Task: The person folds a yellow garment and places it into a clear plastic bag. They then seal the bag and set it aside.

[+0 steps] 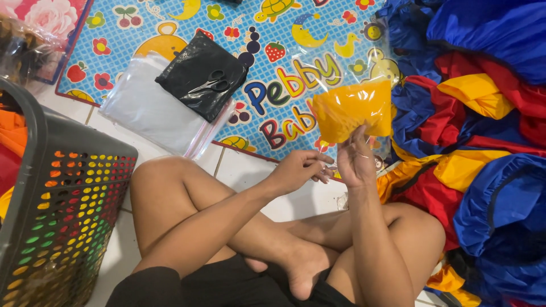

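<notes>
The right hand (355, 162) is raised in the middle of the scene, its fingers closed on the lower edge of a clear plastic bag (341, 74) that holds a folded piece of orange-yellow fabric (352, 110); the fabric fills the lower part of the bag, and the empty clear upper part stands up toward the far side. The left hand (298, 169) sits just left of the right one, fingers curled narrowly at the bag's bottom corner (whether it actually pinches the plastic I cannot tell).

At the near left stands a dark grey perforated plastic laundry basket (34, 148), with orange and red cloth showing over its rim and bright colours visible through the holes. Farther off, on a blue cartoon-printed play mat (273, 34), lies a stack of flat clear plastic bags (145, 111), and on it a crumpled black plastic bag (190, 65) with a pair of black-handled scissors (211, 83) resting on top. Along the right side spreads a heap of blue, red and yellow fabric pieces (483, 113), loose on the floor.
</notes>
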